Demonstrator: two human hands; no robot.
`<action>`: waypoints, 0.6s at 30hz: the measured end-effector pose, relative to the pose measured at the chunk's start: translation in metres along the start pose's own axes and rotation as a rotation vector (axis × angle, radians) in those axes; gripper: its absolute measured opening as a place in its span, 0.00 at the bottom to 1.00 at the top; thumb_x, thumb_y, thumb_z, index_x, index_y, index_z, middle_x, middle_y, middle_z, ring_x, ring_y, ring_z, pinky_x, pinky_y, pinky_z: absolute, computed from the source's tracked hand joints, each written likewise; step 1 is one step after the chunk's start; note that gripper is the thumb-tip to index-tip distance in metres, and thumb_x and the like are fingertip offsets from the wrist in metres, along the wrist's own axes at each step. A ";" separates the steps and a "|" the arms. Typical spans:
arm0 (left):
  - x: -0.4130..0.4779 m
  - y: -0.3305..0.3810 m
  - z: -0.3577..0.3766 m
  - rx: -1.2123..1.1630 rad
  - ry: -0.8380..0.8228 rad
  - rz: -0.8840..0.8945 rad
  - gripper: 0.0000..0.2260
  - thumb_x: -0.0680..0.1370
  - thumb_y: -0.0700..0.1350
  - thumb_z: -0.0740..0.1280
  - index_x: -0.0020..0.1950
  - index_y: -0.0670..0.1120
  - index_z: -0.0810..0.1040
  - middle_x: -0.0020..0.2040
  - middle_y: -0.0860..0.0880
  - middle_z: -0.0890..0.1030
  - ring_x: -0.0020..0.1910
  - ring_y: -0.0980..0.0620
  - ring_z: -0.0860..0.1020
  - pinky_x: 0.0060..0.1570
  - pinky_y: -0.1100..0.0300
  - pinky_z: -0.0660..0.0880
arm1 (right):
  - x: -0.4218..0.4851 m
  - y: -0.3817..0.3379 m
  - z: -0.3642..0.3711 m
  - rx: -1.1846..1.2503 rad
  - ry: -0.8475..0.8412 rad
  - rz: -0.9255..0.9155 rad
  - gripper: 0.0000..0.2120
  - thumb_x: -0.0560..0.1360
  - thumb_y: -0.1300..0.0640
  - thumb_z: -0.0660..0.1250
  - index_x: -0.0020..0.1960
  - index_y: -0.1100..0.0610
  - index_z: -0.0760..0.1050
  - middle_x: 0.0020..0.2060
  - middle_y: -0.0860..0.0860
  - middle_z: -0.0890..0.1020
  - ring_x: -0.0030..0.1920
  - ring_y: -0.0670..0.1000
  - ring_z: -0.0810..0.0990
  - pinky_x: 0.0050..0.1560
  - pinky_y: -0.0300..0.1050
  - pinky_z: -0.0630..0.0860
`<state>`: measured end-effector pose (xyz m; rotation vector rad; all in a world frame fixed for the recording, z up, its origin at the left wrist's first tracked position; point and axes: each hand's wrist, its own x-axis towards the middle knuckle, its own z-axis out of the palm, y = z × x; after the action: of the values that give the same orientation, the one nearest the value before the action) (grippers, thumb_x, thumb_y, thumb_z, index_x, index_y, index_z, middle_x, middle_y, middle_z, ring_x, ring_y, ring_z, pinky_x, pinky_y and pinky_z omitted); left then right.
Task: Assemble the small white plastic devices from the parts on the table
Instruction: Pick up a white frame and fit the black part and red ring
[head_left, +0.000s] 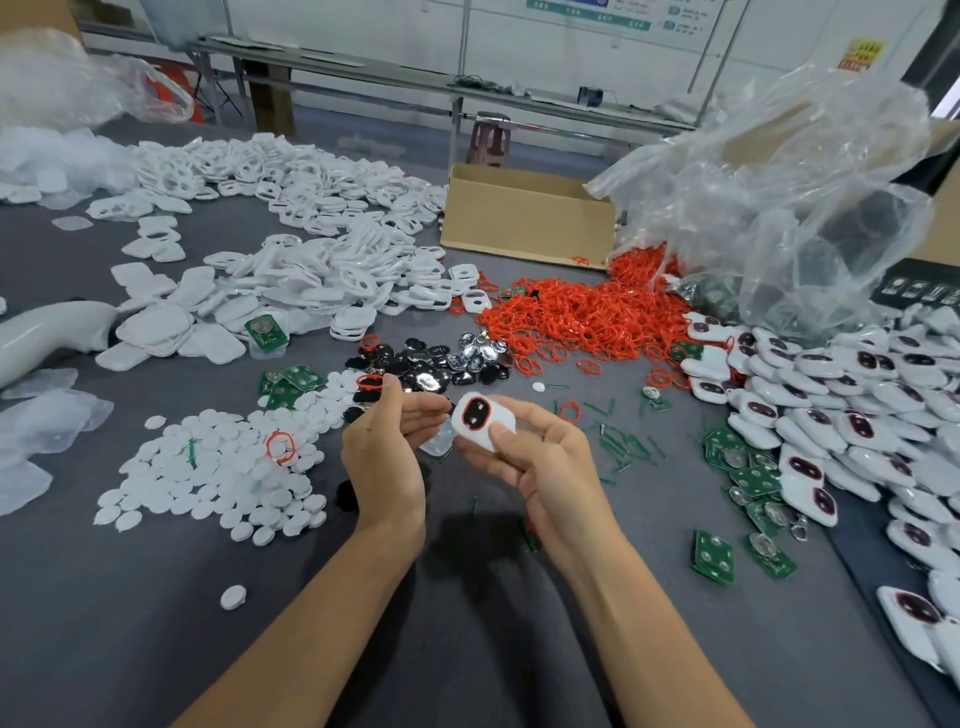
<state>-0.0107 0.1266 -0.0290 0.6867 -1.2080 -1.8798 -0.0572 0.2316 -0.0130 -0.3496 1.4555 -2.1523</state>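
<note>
Over the middle of the table (156, 623), the right hand (540, 467) pinches a white shell (480, 440) face up, thumb on its edge, likely to seat its red ring (476, 413); the left hand (382, 457), fingers loosely straight, reaches to its side.

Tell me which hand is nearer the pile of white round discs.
Left. The left hand is just right of the pile of white round discs, beside its edge; the right hand, holding the white device, lies farther right, beyond the left hand.
</note>
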 end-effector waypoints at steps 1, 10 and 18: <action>0.000 0.000 0.000 0.002 -0.001 -0.003 0.22 0.83 0.50 0.57 0.39 0.40 0.82 0.37 0.44 0.85 0.40 0.48 0.84 0.43 0.61 0.78 | -0.001 -0.003 -0.004 -0.035 0.016 0.023 0.10 0.76 0.72 0.61 0.55 0.65 0.76 0.40 0.58 0.85 0.37 0.54 0.85 0.36 0.40 0.80; -0.004 -0.002 0.002 0.116 -0.002 0.032 0.18 0.82 0.47 0.60 0.36 0.46 0.83 0.36 0.48 0.85 0.42 0.49 0.83 0.48 0.55 0.79 | 0.007 -0.093 -0.118 0.140 0.586 -0.371 0.23 0.78 0.72 0.57 0.73 0.63 0.61 0.60 0.61 0.73 0.52 0.48 0.81 0.53 0.39 0.78; -0.012 -0.003 0.006 0.367 -0.081 0.184 0.16 0.80 0.45 0.65 0.33 0.50 0.82 0.28 0.44 0.78 0.27 0.56 0.72 0.34 0.60 0.68 | 0.025 -0.061 -0.103 -0.965 0.586 -0.325 0.31 0.76 0.64 0.65 0.76 0.54 0.59 0.77 0.52 0.56 0.76 0.50 0.56 0.75 0.51 0.54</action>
<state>-0.0091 0.1404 -0.0292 0.6698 -1.6337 -1.5631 -0.1443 0.3171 0.0012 -0.2951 2.9159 -1.6665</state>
